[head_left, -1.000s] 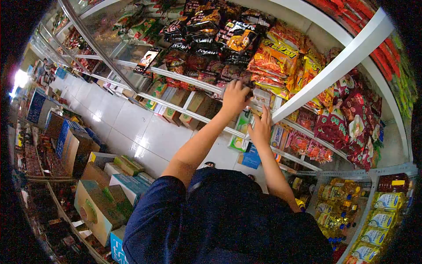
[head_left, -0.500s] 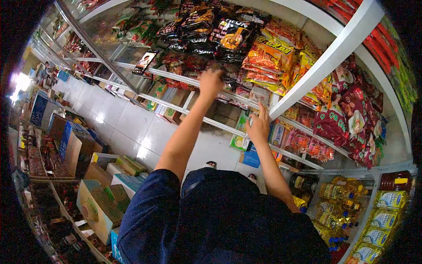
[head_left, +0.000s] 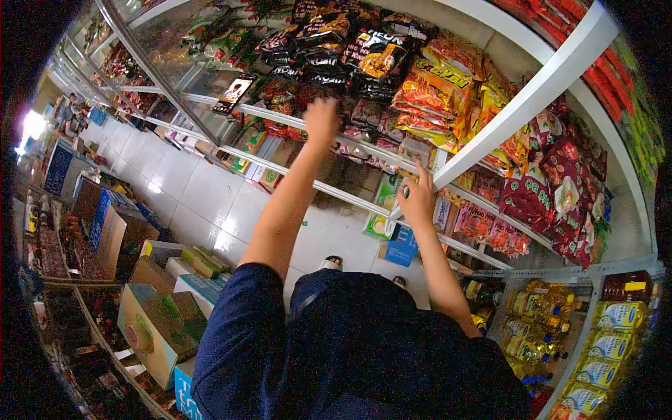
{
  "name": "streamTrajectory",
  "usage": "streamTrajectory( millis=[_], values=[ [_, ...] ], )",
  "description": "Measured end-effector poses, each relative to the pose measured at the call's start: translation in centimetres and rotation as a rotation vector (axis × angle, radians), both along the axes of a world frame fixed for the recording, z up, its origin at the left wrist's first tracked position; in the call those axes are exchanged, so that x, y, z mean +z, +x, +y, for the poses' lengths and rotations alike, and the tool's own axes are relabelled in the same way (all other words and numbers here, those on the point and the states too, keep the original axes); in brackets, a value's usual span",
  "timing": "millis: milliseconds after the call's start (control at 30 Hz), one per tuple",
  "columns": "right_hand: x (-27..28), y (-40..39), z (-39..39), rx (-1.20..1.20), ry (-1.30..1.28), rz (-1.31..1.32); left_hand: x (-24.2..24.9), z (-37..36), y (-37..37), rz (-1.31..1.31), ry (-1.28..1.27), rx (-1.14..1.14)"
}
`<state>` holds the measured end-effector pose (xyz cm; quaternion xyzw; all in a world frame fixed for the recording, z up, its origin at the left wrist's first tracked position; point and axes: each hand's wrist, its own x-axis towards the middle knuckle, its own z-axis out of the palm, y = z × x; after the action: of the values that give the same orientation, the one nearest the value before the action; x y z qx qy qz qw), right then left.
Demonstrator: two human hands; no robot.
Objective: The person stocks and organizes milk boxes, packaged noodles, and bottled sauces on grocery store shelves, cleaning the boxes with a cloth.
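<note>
My left hand [head_left: 322, 117] reaches up to the shelf rail [head_left: 280, 117]. Its fingers curl in among the dark red snack packs [head_left: 283, 91], and whether it grips one is hidden. My right hand [head_left: 418, 197] is lower and to the right, fingers spread. Its fingertips rest against a small pale packet [head_left: 414, 150] standing at the shelf edge beside the white upright post [head_left: 504, 122]. Orange snack bags [head_left: 437, 87] and black ones [head_left: 374, 56] fill the shelf above both hands.
Red packets [head_left: 553, 189] hang right of the post, and bottles of cooking oil [head_left: 532, 315] stand lower right. A phone [head_left: 233, 94] leans on the shelf to the left. Cardboard boxes [head_left: 150, 329] line the white tiled aisle floor [head_left: 203, 189].
My left hand left the pale packet and slid left along the shelf into the dark red packs. My right hand stayed by the pale packet with its fingers now spread.
</note>
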<state>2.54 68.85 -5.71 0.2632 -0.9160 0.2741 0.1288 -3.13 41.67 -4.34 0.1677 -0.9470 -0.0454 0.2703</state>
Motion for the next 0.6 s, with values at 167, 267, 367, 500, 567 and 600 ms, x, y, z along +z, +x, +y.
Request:
streamTrajectory(
  millis=[167,267,367,500,567,600],
  values=[
    [-0.4,-0.1,0.0,-0.024,-0.023,0.003,-0.5,1.9,-2.4,-0.004,-0.074,0.125],
    [-0.4,-0.1,0.2,-0.01,-0.003,0.026,-0.7,8.7,-1.4,-0.036,0.056,-0.135],
    [0.0,0.0,0.1,-0.013,-0.003,-0.024,-0.4,11.2,-0.3,0.048,-0.017,-0.233],
    [-0.2,-0.4,0.5,0.011,-0.023,-0.041,-1.0,5.1,-2.0,0.014,-0.047,-0.075],
    [-0.4,-0.6,0.6,0.028,-0.04,-0.002,-0.9,1.2,-1.7,0.099,-0.029,0.037],
    [-0.4,-0.6,0.5,0.026,-0.047,0.008,-0.4,-0.1,-1.6,0.042,0.008,0.091]
  ],
)
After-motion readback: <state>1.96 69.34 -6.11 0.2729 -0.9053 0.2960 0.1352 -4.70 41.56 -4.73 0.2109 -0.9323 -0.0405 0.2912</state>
